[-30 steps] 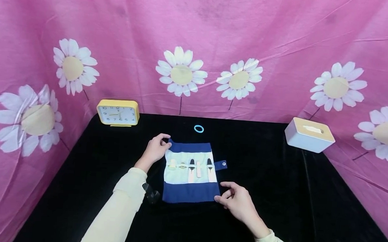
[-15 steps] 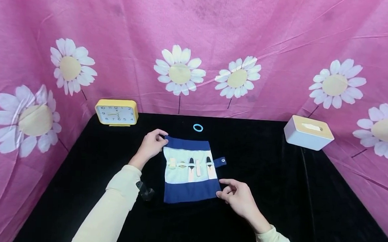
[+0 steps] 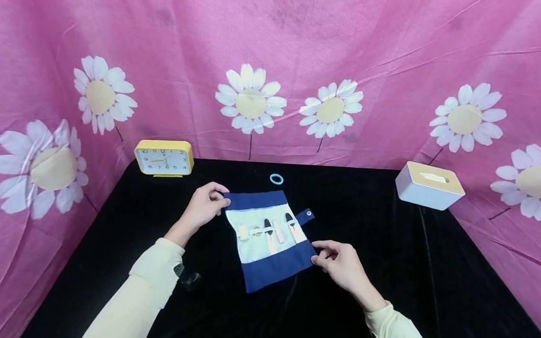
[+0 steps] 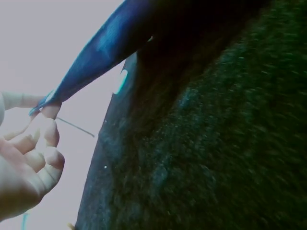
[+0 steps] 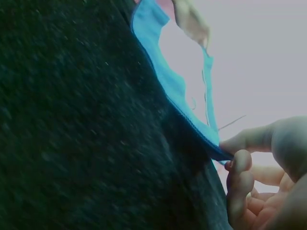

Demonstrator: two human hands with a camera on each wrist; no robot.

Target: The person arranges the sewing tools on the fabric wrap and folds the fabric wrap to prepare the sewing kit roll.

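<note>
A navy-and-white fabric tool roll (image 3: 269,275) lies unrolled in the head view, turned askew. Across its pale middle an elastic band (image 3: 259,230) holds several small slim tools, some with black ends. My left hand (image 3: 202,206) pinches the far left corner between thumb and finger. The near right corner is pinched by my right hand (image 3: 342,264). In the left wrist view, the fabric (image 4: 96,52) rises taut from the fingers. The right wrist view has the roll's near edge (image 5: 165,72) raised off the black cloth. Fingertips partly hide both held corners.
A snap tab (image 3: 307,216) sticks out from the roll's right side. Beyond the roll lies a blue ring (image 3: 276,179). A yellow clock (image 3: 164,158) stands back left, a tissue box (image 3: 430,186) back right. Black cloth (image 3: 387,216) covers the table; a pink flowered curtain (image 3: 296,27) surrounds it.
The roll has turned counterclockwise, its near edge swinging right. My left hand has moved left with its corner; my right hand has shifted slightly right and away from me.
</note>
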